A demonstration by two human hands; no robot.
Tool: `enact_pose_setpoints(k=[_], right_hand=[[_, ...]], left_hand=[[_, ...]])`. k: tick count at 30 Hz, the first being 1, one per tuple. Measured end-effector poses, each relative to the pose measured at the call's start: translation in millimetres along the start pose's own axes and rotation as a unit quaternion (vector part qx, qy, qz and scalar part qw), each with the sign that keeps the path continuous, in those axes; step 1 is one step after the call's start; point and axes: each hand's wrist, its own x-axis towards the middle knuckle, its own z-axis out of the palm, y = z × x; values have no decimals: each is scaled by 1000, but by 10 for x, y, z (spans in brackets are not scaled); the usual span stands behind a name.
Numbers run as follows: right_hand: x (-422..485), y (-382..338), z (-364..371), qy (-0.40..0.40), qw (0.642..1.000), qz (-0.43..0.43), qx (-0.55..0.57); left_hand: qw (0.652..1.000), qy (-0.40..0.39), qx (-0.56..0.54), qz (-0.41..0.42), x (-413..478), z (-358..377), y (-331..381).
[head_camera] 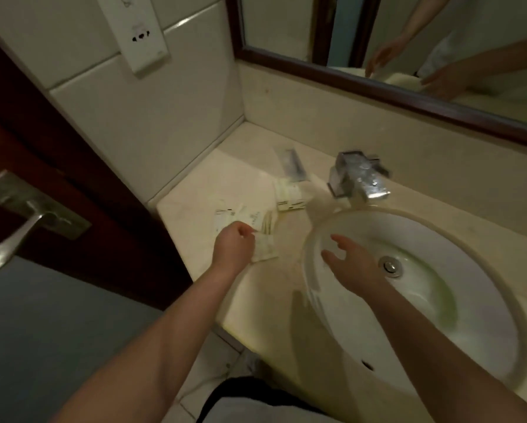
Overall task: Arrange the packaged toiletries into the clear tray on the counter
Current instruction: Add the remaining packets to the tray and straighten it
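Small white toiletry packets lie on the cream counter [195, 190] left of the sink. My left hand [233, 248] is closed on one white packet [265, 250] near the counter's front edge. Just behind it sits a loose pile of packets [247, 218]. Further back is a second pile of packets [289, 195], and behind that a clear wrapped comb [292, 163] lies flat. My right hand [352, 264] hovers over the left side of the sink bowl, fingers spread, holding nothing. I cannot make out a clear tray.
A round white sink [317, 300] with a metal drain fills the right of the counter, and a chrome tap [358, 178] stands behind it. A framed mirror [378, 83] hangs above. A dark wooden door with a metal handle [18, 227] stands at the left.
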Motion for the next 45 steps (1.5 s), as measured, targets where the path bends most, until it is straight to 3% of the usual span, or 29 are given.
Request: enact_pose_setpoints(k=[5,13,20,26,29,32,37,45], right_hand=[[417,-632,441,-22,1000,-1,-20],[881,-1123,830,17,998,-26,-62],[1052,-1196,1011,4,985,-31,-172],[1070,-1158,1071,35,979,-16,-200],[1028,-1156,1042,46,991,12,-128],[914,-1135,883,72,994,58,62],[486,-955,454,115,936,111,314],[-478,-239,-114,149,869,114,458]], left_hand=[[996,11,82,-27,625,-324,-353],[980,-13,196,-33,963,-276,-480],[995,-67,53,-49,1067,-352,-481],[999,-39,-23,-4,1067,-493,-517],[998,-16,-29,52,1052,-577,-478],[989,-58,-93,94,939,-615,-342],[951,-176,-232,106,649,-495,-20],[914,-299,-223,157,-136,-29,463]])
